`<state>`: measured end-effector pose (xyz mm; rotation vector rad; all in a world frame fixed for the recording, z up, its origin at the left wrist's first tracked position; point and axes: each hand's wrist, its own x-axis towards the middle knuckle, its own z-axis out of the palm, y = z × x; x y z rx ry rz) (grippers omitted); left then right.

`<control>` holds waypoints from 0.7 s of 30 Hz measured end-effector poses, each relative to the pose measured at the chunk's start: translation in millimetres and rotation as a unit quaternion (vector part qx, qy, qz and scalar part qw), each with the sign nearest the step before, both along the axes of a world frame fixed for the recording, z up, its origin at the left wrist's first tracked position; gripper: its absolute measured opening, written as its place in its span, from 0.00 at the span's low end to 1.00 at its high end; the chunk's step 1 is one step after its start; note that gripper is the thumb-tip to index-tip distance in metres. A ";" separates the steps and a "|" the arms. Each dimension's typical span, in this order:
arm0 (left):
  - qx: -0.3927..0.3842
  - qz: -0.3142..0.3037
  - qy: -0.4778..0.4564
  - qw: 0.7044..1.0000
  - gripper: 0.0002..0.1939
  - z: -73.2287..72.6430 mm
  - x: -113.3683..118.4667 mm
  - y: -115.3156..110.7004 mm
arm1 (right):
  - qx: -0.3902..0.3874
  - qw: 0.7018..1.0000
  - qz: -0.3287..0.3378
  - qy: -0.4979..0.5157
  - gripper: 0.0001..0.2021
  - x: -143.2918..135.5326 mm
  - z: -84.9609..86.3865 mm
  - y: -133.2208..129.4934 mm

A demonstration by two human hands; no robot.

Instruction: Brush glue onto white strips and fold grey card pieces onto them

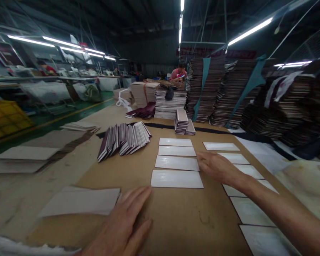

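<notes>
Two hands show: a left hand (pixel 122 218) at lower centre and a right hand (pixel 209 164) right of centre. Four white panels (pixel 177 179) form the middle column; six more, some partly hidden by the arm, make up the right column (pixel 252 211). Two small stacks (pixel 181 122) sit at centre, one taller. Two teal strips (pixel 202 85) hang on two tall dark stacks (pixel 196 81) at upper right. One yellow bin (pixel 8 119) is at far left. At least three people (pixel 178 73) are in the background. The slanted folded pieces (pixel 134 138), left of centre, are too tightly packed to count.
</notes>
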<state>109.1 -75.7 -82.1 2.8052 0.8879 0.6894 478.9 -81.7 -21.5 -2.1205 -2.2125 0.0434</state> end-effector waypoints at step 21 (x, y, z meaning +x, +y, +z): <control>-0.130 0.026 0.022 0.991 0.36 6.1 -14.2 -86.3 | 0.249 0.960 0.102 0.078 0.25 -47.9 -92.7 -185.7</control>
